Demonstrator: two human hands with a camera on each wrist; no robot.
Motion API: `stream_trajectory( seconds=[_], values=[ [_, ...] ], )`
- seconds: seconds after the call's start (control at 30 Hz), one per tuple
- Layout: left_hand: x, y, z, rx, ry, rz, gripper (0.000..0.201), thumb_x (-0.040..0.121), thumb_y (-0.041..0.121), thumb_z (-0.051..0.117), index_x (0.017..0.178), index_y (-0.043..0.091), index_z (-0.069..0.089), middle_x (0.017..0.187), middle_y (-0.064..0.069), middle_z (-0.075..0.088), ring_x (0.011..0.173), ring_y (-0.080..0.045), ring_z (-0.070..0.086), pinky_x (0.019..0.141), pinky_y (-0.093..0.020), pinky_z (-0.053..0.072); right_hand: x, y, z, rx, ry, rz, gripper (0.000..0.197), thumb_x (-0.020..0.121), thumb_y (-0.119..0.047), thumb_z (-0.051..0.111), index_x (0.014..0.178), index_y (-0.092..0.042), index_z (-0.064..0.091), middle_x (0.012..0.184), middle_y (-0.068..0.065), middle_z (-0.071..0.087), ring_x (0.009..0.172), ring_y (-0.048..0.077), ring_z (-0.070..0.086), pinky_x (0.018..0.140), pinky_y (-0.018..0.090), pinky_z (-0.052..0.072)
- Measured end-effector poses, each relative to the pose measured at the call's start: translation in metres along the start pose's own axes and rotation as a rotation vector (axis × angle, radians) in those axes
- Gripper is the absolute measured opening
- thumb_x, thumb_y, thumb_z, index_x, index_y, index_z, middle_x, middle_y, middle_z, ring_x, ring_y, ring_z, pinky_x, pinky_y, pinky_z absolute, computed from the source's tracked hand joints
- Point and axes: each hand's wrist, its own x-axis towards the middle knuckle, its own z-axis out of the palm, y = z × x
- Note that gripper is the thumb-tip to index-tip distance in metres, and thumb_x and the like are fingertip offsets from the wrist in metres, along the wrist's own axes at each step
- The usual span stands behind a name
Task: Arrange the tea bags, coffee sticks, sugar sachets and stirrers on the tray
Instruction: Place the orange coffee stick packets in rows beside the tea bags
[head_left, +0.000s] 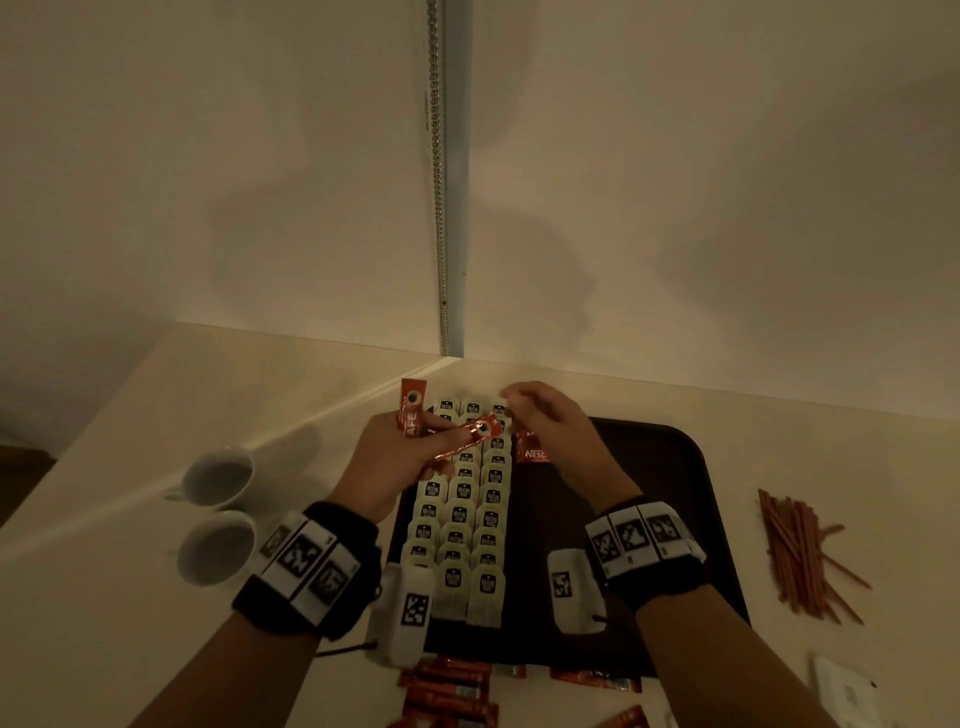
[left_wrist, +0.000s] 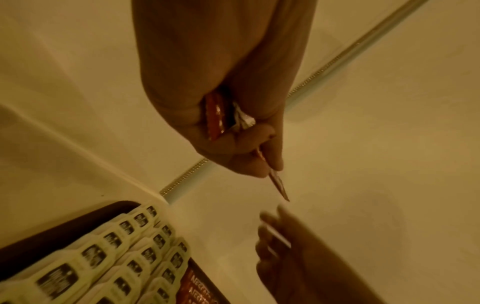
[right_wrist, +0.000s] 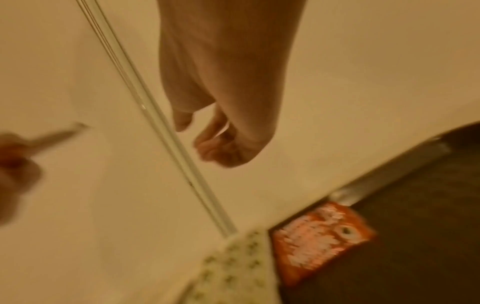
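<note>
A dark tray lies in front of me, its left part filled by three columns of tea bags. My left hand hovers over the tray's far left corner and grips a bundle of orange coffee sticks; one stick juts out to the right between thumb and finger. My right hand hangs just right of it, fingers loosely curled, with nothing seen in them. Below it a few coffee sticks lie on the tray beside the tea bags.
Two white cups stand left of the tray. A heap of brown stirrers lies to the right, white sachets at the near right. More coffee sticks lie before the tray. A wall runs close behind.
</note>
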Motion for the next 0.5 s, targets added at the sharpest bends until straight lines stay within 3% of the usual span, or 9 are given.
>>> stream_trajectory(
  seconds=[0.03,0.1,0.23,0.3,0.4,0.5],
  values=[
    [-0.001,0.003,0.002,0.002,-0.006,0.015,0.006,0.079,0.01,0.074,0.083,0.009,0.07,0.07,-0.005,0.071,0.051,-0.011,0.063,0.045,-0.015,0.043,-0.006,-0.011,0.007,0.02,-0.104,-0.024,0.015,0.092,-0.025,0.054,0.104,-0.02,0.062,0.096,-0.002,0.063,0.084,0.008,0.062,0.071,0.02,0.051],
    [-0.003,0.007,0.003,-0.029,-0.006,0.01,0.008,0.084,0.015,0.069,0.085,0.007,0.07,0.072,-0.007,0.071,0.051,-0.012,0.062,0.044,-0.014,0.042,-0.015,-0.021,0.015,0.032,-0.171,-0.07,0.013,0.091,-0.014,0.057,0.102,-0.013,0.063,0.091,0.001,0.063,0.073,0.001,0.061,0.065,0.014,0.049],
    [-0.011,0.01,-0.009,-0.116,0.036,-0.003,0.015,0.086,0.017,0.067,0.094,0.004,0.07,0.076,-0.007,0.072,0.049,-0.01,0.059,0.041,-0.013,0.039,-0.021,-0.02,0.016,0.142,-0.071,-0.061,0.01,0.088,-0.002,0.057,0.097,-0.001,0.062,0.092,0.006,0.064,0.071,0.002,0.063,0.064,0.014,0.051],
    [-0.014,0.007,-0.016,-0.074,0.063,0.05,0.019,0.081,0.012,0.071,0.098,0.002,0.07,0.083,-0.013,0.073,0.049,-0.009,0.058,0.043,-0.014,0.04,-0.023,-0.018,0.017,0.187,-0.073,-0.049,0.01,0.089,0.0,0.056,0.097,-0.001,0.061,0.095,0.008,0.064,0.076,0.005,0.065,0.067,0.015,0.052],
    [-0.019,0.006,-0.017,-0.011,0.123,0.144,0.016,0.078,0.005,0.074,0.092,0.0,0.072,0.082,-0.018,0.071,0.045,-0.007,0.056,0.043,-0.013,0.04,-0.027,-0.019,0.023,0.262,-0.134,-0.018,0.016,0.089,-0.001,0.056,0.103,-0.005,0.061,0.101,0.005,0.063,0.082,0.01,0.067,0.072,0.019,0.054],
    [-0.024,0.009,-0.012,0.088,0.161,0.24,0.008,0.078,0.009,0.076,0.085,0.006,0.073,0.074,-0.01,0.071,0.045,-0.003,0.057,0.043,-0.01,0.039,-0.03,-0.022,0.032,0.251,-0.139,-0.021,0.017,0.086,-0.003,0.062,0.101,-0.011,0.064,0.097,0.003,0.064,0.078,0.009,0.065,0.069,0.019,0.053]
  ],
)
